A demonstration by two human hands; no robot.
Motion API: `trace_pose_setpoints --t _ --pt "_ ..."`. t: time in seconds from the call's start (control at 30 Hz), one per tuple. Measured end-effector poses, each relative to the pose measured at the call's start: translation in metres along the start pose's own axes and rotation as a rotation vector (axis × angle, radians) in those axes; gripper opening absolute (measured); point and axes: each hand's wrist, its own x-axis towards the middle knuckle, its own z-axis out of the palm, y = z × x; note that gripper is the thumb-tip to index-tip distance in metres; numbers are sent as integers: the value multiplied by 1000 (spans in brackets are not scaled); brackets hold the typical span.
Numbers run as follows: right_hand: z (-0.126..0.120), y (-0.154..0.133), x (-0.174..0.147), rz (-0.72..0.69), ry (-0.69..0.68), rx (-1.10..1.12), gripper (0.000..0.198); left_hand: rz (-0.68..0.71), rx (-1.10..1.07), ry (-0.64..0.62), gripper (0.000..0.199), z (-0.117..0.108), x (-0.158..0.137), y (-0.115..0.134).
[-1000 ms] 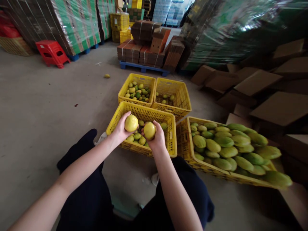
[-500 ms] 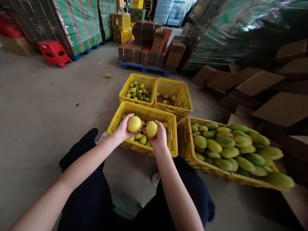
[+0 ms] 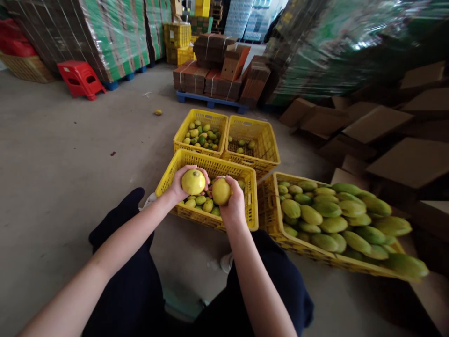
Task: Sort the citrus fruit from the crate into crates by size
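Note:
My left hand (image 3: 179, 185) is wrapped round a yellow papaya (image 3: 193, 181), whose dark stem scar faces up toward me. Close beside it, my right hand (image 3: 234, 202) grips a second yellow papaya (image 3: 221, 191). Both fruits are held over a yellow plastic crate (image 3: 164, 180) in front of my knees. Inside that crate lie several green-yellow papayas (image 3: 200, 200), partly hidden by my hands. To the right, another yellow crate (image 3: 278, 206) is heaped with larger, long papayas (image 3: 334, 223).
Behind the near crate stand two more yellow crates, one with many small fruits (image 3: 202, 139), the other (image 3: 264, 128) with a few. A single fruit (image 3: 158, 112) lies on the floor. A red stool (image 3: 81, 79), a blue pallet (image 3: 212, 101) of flattened cartons and cardboard boxes (image 3: 372, 122) stand around.
My left hand has tilted its papaya so that the stem scar now shows, shifting slightly left. The right hand keeps its papaya almost in place.

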Motion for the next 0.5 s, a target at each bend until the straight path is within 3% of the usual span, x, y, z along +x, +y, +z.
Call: trace_pose_setpoints --t 0.17,0.33,0.4,0.5 --pt "-1 -2 -8 -178 -8 -125 22 -25 -203 85 32 1 0 -2" --pt "-4 7 -3 -605 136 -433 20 -96 -416 90 25 0 3 -20" --pt "-6 16 1 -720 125 -592 22 -153 -447 104 22 -2 5 -29" --pt "-9 33 2 -785 12 -817 34 -215 -461 231 14 -7 8 -42"
